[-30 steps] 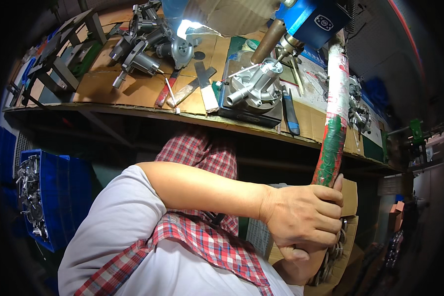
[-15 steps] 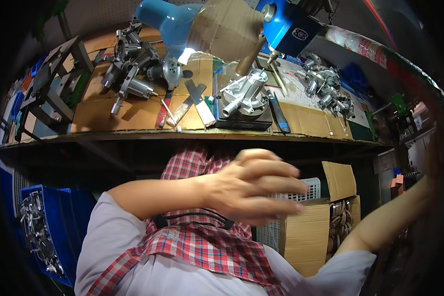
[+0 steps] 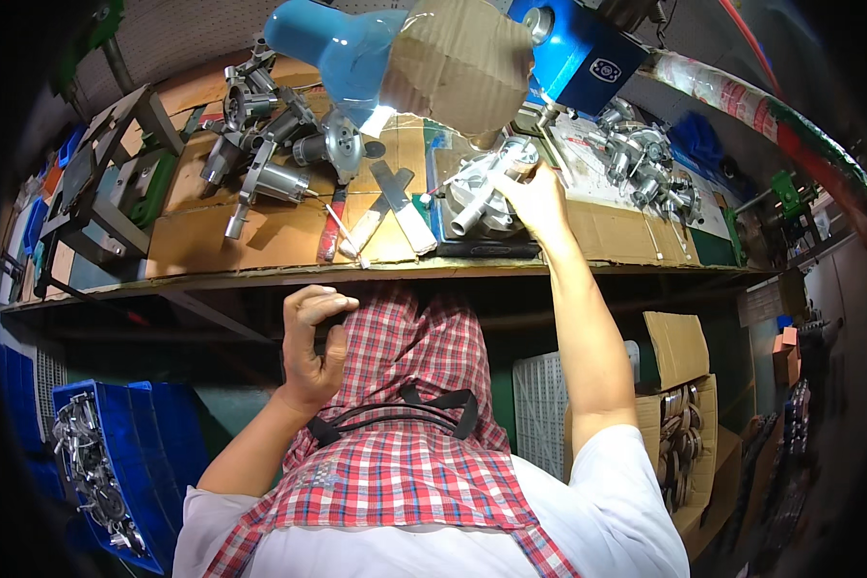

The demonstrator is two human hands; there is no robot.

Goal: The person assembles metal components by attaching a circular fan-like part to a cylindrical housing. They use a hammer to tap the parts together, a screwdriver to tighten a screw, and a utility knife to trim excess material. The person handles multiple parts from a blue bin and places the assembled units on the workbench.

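A silver metal casting (image 3: 476, 204) with a tube pointing towards me lies on a dark block (image 3: 486, 249) at the bench's middle. My right hand (image 3: 537, 204) reaches over it from the right. Its thumb lies across the casting's top and the other fingers curl round the far right side, partly hidden. My left hand (image 3: 314, 337) is raised over my lap, below the bench edge, fingers bent and thumb apart, with nothing seen in it. Two crossed flat files (image 3: 407, 217) and a red-handled tool (image 3: 333, 229) lie left of the block.
Similar castings are heaped at the bench's left (image 3: 275, 178) and right (image 3: 641, 159). A blue lamp (image 3: 332, 58) with a cardboard sheet (image 3: 460, 63) hangs over the work, beside a blue machine (image 3: 583, 53). Below stand a blue bin (image 3: 149, 453) of metal parts and a cardboard box (image 3: 684, 342).
My left hand has swung from across my body back to the left. My right arm has come in from the far right, and its hand is now on the casting.
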